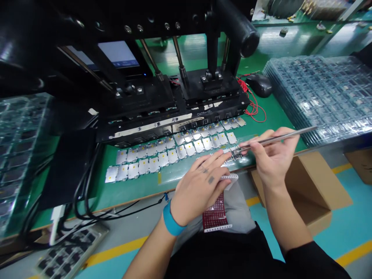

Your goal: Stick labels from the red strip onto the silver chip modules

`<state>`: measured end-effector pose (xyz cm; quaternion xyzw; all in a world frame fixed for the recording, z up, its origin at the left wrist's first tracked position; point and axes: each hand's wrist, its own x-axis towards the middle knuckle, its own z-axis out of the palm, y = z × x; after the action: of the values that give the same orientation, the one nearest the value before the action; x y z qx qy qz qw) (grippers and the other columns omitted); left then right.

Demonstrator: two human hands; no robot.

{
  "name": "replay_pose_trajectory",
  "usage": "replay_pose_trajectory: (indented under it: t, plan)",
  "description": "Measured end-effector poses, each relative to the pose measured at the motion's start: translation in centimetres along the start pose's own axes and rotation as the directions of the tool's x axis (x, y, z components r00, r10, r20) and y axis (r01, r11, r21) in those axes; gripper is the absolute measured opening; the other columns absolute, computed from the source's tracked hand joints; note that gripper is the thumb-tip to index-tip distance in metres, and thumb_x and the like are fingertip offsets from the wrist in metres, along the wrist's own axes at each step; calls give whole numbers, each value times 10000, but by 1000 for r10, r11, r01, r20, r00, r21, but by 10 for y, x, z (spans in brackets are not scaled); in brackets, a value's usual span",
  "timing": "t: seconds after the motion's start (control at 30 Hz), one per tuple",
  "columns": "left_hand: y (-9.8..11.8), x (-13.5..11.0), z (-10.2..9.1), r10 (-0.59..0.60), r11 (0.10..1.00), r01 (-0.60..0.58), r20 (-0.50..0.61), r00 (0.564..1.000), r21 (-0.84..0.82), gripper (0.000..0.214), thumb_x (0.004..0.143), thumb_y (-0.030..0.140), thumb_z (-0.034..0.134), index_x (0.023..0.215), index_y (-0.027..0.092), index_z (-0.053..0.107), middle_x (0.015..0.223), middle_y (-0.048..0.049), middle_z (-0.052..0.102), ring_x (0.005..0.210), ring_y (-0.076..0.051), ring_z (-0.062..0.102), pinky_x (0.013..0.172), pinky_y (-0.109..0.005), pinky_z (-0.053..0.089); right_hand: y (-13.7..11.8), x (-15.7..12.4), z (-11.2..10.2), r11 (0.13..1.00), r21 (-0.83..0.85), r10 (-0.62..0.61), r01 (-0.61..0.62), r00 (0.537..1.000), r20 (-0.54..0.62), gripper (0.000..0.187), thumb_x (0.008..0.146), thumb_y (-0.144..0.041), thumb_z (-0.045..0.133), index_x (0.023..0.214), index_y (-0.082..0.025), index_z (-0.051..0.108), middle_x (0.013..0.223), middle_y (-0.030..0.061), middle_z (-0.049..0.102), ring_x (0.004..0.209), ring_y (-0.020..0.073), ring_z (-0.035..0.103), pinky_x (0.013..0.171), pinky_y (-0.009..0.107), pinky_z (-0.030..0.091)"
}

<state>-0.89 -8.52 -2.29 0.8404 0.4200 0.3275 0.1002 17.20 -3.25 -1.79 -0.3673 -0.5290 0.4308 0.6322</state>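
Observation:
My right hand (271, 159) is closed on a pair of metal tweezers (283, 136), whose tips point left and down at a small group of circuit boards (236, 152) near the bench's front edge. My left hand (197, 184) lies palm down with its fingers stretched towards the same boards, fingertips at their left side. Below its thumb, a red dotted sheet with white edges (215, 213) hangs over my lap; whether the thumb touches it is unclear. Two rows of small boards with silver covers and yellow dots (163, 159) lie to the left.
Behind the rows stands a black test fixture (180, 120) with levers and a screen (119, 54). Stacked clear trays (322, 93) stand right, beside a black mouse (260, 85) and red wires (252, 100). More trays (20, 147) and black cables (84, 186) lie left. An open carton (310, 190) sits below.

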Motion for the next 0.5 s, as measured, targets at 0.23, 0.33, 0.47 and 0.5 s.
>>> replay_pose_trajectory:
  t: [0.23,0.33,0.47,0.5]
  plan:
    - [-1,-9,-6,-226,915,142,-187,956,-379,154,973,191,596,1118,242,593,992,-24,745,931,-159,700,845,-330,575,-23,-28,18,997,40,-64,64,998,6,399,862,-272,769,989,-311,393,763,-88,630,632,160,725,564,339,664]
    - [-1,-11,-6,-243,908,152,-195,950,-391,159,965,177,606,1110,242,611,969,-14,744,909,-146,698,810,-299,573,-20,-29,23,995,29,-96,96,995,15,373,876,-245,752,991,-311,404,749,-84,623,602,153,712,582,354,672]
    - [-2,-12,-6,-260,905,165,-204,944,-392,142,966,193,611,1095,251,627,941,-3,742,878,-140,699,780,-287,577,-19,-29,23,997,16,-76,76,997,10,364,886,-242,738,989,-316,397,739,-85,594,586,144,688,590,371,673]
    - [-2,-12,-6,-261,906,164,-207,943,-391,137,968,196,610,1092,251,627,937,-2,741,874,-137,698,776,-283,577,-19,-28,22,997,11,-73,72,997,9,368,886,-246,738,987,-317,392,736,-86,589,585,142,683,592,371,673]
